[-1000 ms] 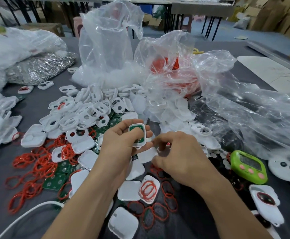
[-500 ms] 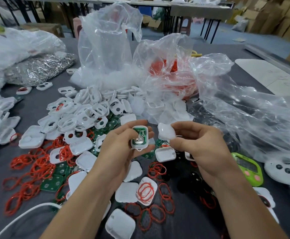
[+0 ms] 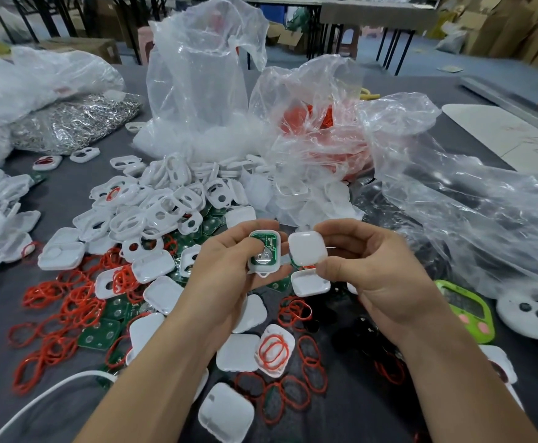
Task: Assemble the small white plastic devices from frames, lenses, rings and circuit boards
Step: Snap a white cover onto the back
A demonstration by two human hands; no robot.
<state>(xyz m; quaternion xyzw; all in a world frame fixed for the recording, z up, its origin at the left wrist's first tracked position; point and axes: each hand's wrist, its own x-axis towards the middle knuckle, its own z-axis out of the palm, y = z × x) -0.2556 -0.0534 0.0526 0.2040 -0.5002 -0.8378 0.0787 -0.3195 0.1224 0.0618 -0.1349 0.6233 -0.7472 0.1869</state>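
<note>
My left hand (image 3: pixel 226 276) grips a white frame with a green circuit board (image 3: pixel 264 254) seated in it, board side up, a round metal contact showing. My right hand (image 3: pixel 370 276) pinches a translucent white lens cover (image 3: pixel 307 248) between thumb and fingers, just right of the frame and almost touching it. Both are held above the table centre. Loose white frames (image 3: pixel 165 209), white covers (image 3: pixel 239 351), red rings (image 3: pixel 72 305) and green circuit boards (image 3: pixel 101 334) lie scattered on the dark table below and to the left.
Clear plastic bags (image 3: pixel 203 84) stand behind the pile, one with red rings (image 3: pixel 319 129), another sprawling to the right (image 3: pixel 472 193). A bag of metal rings (image 3: pixel 72 126) lies back left. A green timer (image 3: pixel 466 310) and a white cable (image 3: pixel 44 394) lie nearby.
My right hand lifted off the table with a white lens cover and brought it up beside the frame in my left hand, which turned the board side toward me.
</note>
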